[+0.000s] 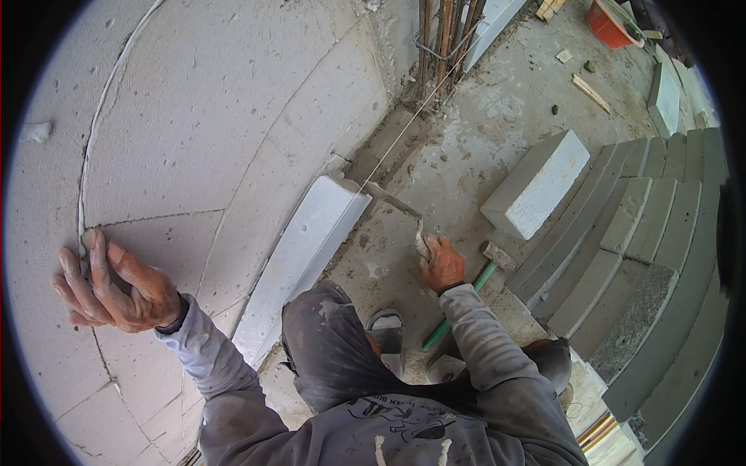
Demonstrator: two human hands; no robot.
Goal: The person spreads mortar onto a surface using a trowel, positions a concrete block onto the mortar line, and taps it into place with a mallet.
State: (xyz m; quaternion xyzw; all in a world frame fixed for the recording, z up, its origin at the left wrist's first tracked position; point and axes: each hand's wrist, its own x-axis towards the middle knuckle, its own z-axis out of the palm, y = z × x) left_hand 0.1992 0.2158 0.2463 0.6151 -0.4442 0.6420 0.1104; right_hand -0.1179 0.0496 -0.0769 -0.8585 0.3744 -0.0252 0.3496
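My left hand (pixel 124 291) rests against the light grey block wall (pixel 194 116), its fingers spread and holding nothing. In my right hand (pixel 444 266) is a trowel (pixel 398 203), gripped by its handle. The trowel's blade reaches to the far end of a long pale block (pixel 299 252), which lies along the foot of the wall; whether the two touch I cannot tell. A taut string (pixel 404 132) runs above that end of the block. Just right of my right hand lies a hammer (pixel 496 256) with a green handle, on the floor.
A loose white block (pixel 536 185) sits on the concrete floor (pixel 482 124) to the right. Beyond it, grey blocks are stacked (pixel 622 233). Steel bars (pixel 441 46) rise at the far wall end. A red bucket (pixel 610 27) and wood scraps (pixel 590 93) are at the far right.
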